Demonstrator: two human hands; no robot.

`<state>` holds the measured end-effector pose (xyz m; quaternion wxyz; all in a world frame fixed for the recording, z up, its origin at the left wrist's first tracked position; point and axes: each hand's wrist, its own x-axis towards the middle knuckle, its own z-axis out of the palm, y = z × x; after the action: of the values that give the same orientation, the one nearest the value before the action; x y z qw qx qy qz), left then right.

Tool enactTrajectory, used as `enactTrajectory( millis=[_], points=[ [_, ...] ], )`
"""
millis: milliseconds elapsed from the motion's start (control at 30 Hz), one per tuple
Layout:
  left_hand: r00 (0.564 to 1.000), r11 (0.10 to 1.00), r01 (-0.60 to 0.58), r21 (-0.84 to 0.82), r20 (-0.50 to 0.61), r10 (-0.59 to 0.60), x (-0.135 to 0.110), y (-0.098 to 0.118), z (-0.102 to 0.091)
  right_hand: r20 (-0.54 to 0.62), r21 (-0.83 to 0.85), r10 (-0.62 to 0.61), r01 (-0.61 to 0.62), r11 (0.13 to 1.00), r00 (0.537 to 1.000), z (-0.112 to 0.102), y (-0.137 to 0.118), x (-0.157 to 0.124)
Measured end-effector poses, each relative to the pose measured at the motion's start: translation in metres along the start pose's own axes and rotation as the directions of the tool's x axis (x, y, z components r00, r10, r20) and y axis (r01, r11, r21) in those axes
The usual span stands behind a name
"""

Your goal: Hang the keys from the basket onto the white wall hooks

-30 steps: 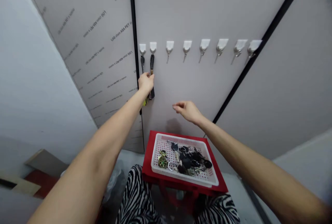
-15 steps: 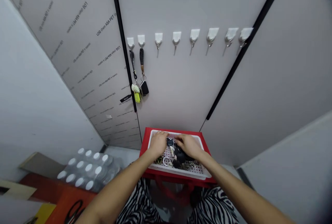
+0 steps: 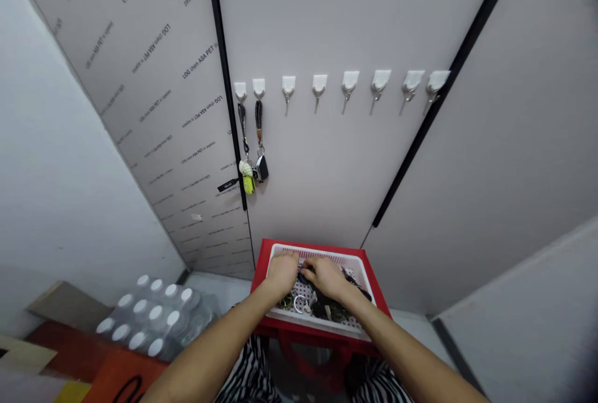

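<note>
A white perforated plastic basket (image 3: 322,326) holds a jumble of keys, key rings and dark fobs. My left hand (image 3: 283,271) is inside its back left part, fingers curled and closed; what they hold is hidden. Close beside it, my right hand (image 3: 324,275) pinches a dark-headed key (image 3: 303,278), mostly covered by the thumb and fingers. A silver ring (image 3: 299,304) lies below the left hand, and dark key fobs (image 3: 322,308) lie under the right wrist.
A red bag or box (image 3: 261,266) supports the basket. White adhesive hooks (image 3: 320,84) line the grey panel ahead; two at the left carry a yellow-green key set (image 3: 248,184) and a black fob (image 3: 262,168). Capped bottles (image 3: 154,312) stand at lower left.
My right hand has moved left, closer to my left hand, and now covers most of the dark-headed key. The view has tilted slightly, so the hooks appear lower.
</note>
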<state>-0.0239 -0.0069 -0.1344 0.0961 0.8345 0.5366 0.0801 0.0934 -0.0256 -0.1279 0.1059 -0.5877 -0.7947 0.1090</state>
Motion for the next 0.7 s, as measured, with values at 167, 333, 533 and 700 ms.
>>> enactTrajectory(
  millis=[167, 333, 533, 700],
  points=[
    [0.996, 0.99, -0.061, 0.124, 0.079, 0.052, -0.001, 0.0, -0.007, 0.008, 0.055, 0.046, -0.047, 0.997, 0.999, 0.004, 0.0, 0.002],
    [0.972, 0.959, -0.233, 0.164, 0.07, 0.224, -0.006, -0.005, -0.01, 0.057, 0.117, 0.072, -0.078, 0.99, 0.996, 0.007, -0.003, 0.004],
    [0.975, 0.967, -0.192, 0.167, 0.143, 0.169, -0.006, -0.005, -0.01, 0.057, 0.112, 0.081, -0.087, 0.99, 0.995, 0.006, -0.004, 0.005],
    [0.983, 0.986, -0.143, 0.083, 0.127, 0.132, -0.007, -0.005, -0.014, 0.08, 0.13, 0.059, -0.069, 0.989, 0.995, 0.007, -0.004, 0.002]
  ],
)
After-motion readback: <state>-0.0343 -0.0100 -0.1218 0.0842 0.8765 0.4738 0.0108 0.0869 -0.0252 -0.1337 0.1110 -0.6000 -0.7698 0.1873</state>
